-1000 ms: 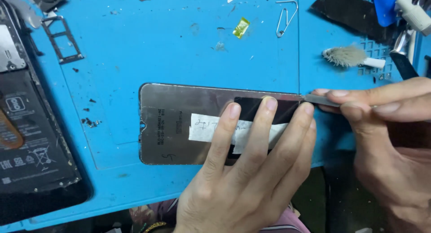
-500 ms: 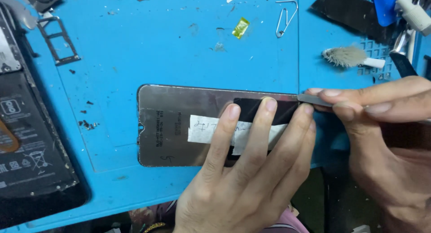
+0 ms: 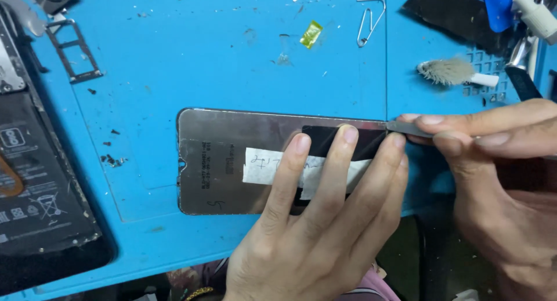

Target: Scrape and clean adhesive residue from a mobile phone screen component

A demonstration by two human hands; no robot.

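1. Blue work mat [image 3: 232,63] covers the bench, speckled with dark crumbs and scuffs; its near edge drops off into a dark gap.
2. Nearest the viewer, the left hand [image 3: 313,220] lies flat with fingers spread and straight, pressing down on the right part of the phone screen panel [image 3: 232,162].
3. That screen panel lies face down on the mat, silvery-grey, long side running left to right, with a small notch in its left edge.
4. On the panel's back sits a white paper label [image 3: 264,166] with handwriting, partly under the fingers, over a black patch [image 3: 365,144].
5. At the panel's upper right corner, the right hand [image 3: 493,179] pinches a thin metal tool [image 3: 406,128] between thumb and fingers, its tip touching the panel's edge.
6. Left of the panel, well apart, lies an opened phone body [image 3: 40,185], its black battery bearing white symbols.
7. Beyond the panel: a small brush [image 3: 449,72], a paper clip [image 3: 368,22], a yellow scrap [image 3: 311,34] and a dark card tray [image 3: 72,51].
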